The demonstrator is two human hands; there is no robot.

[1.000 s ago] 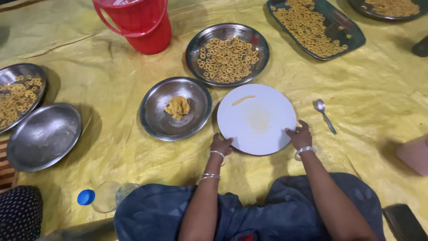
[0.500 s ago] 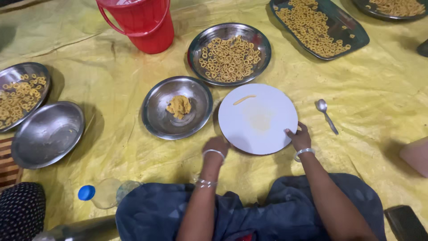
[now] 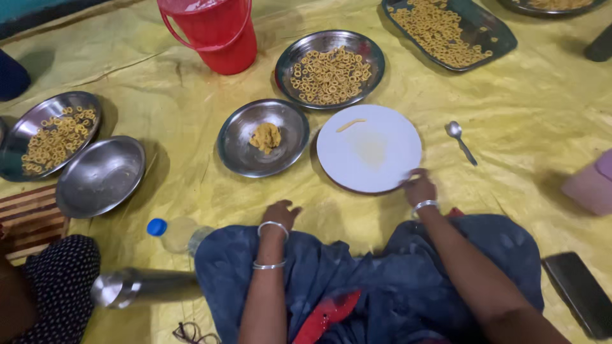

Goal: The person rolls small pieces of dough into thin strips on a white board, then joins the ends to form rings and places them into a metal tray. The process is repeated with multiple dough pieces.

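Seated on the yellow floor sheet point(image 3: 159, 191), I see my left hand point(image 3: 280, 213) resting loosely curled by my knee, holding nothing. My right hand point(image 3: 419, 188) pinches the near edge of the white plate point(image 3: 370, 150). Beyond sit the steel bowl point(image 3: 262, 137) of dough, the plate of rings point(image 3: 329, 69) and the red bucket point(image 3: 213, 32).

pink container point(image 3: 590, 185) cut off at right edge, blurred, far tray point(image 3: 548, 5) mostly out of frame
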